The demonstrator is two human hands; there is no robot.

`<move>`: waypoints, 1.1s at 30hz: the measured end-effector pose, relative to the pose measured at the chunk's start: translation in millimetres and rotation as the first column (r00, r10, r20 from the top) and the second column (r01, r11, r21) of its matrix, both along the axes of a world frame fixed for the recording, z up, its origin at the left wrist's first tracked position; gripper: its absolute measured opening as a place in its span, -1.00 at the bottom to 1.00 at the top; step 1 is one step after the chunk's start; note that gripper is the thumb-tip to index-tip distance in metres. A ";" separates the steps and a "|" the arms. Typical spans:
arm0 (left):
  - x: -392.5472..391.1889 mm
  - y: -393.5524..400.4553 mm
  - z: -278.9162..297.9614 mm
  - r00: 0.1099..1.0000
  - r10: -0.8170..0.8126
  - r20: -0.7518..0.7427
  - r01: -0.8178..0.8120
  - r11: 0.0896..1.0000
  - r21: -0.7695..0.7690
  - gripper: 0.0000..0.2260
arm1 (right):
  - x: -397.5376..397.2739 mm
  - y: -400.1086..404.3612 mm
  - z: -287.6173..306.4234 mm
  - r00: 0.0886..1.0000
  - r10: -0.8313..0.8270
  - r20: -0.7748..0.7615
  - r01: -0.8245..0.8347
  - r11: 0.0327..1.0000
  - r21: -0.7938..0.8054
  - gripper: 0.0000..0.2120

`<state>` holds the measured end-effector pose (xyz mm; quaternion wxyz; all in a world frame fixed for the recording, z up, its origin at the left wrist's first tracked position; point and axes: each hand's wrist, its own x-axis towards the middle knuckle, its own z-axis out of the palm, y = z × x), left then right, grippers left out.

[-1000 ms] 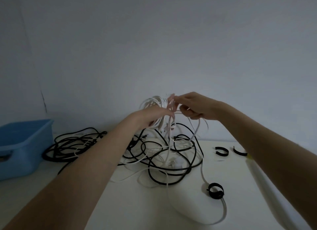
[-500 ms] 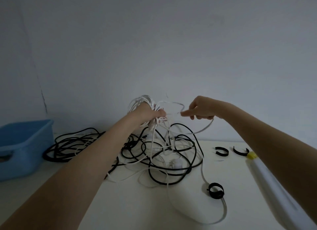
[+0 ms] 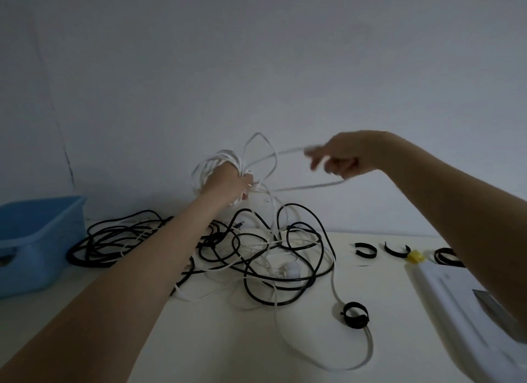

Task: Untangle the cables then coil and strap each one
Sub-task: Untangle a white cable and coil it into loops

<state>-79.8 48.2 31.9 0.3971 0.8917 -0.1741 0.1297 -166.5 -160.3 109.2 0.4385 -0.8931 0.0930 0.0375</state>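
Your left hand (image 3: pixel 228 184) at frame center is gripping a bundle of white cable loops (image 3: pixel 212 166), raised above the tangle. Your right hand (image 3: pixel 346 157), blurred, upper right of center, is pinching a white cable strand (image 3: pixel 288 150). Black cables (image 3: pixel 273 248) are lying tangled on the table (image 3: pixel 228 340) below; black straps (image 3: pixel 366 250) right, blue bin (image 3: pixel 37 240) left.

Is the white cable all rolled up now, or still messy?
Partly rolled. The left hand grips a bunch of white cable loops, but the rest still trails through the black cables on the table.
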 end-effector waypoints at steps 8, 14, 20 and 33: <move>-1.4 11.3 6.3 0.984 0.147 0.103 -0.171 0.938 0.300 -0.68 | 7.3 -4.6 -11.0 0.947 -0.109 0.301 0.302 0.619 -0.725 -0.91; 10.1 17.1 1.2 0.978 0.058 -0.200 -0.056 0.998 0.013 -0.65 | 2.8 2.7 -5.1 0.828 -0.013 0.561 0.522 0.383 -0.762 -0.91; 2.0 2.2 0.8 0.988 0.017 -0.153 -0.031 0.996 -0.089 -0.68 | 5.7 -10.2 -35.3 0.963 -0.016 0.268 0.232 0.548 -0.804 -0.61; -0.9 -2.1 7.0 0.991 0.120 0.050 -0.110 0.978 -0.178 -0.66 | -3.1 33.8 -61.5 0.912 0.305 0.274 -0.345 0.932 0.110 -0.69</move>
